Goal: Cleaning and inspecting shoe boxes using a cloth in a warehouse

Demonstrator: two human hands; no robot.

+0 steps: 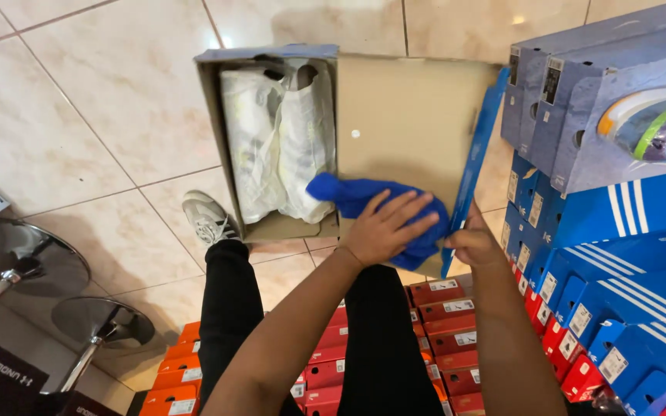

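While the left hand (385, 231) lies flat, fingers spread, on one blue cloth (379, 206) inside the open lid (402, 115), the right hand (472, 243) pinches the lid's blue edge — one box (213, 115), two wrapped shoes (279, 139) inside

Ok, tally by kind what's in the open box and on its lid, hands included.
White-wrapped shoes: 2, in the box
Blue cloth: 1, on the lid
Hands: 2, left hand on the cloth, right hand at the lid's edge
Total: 5
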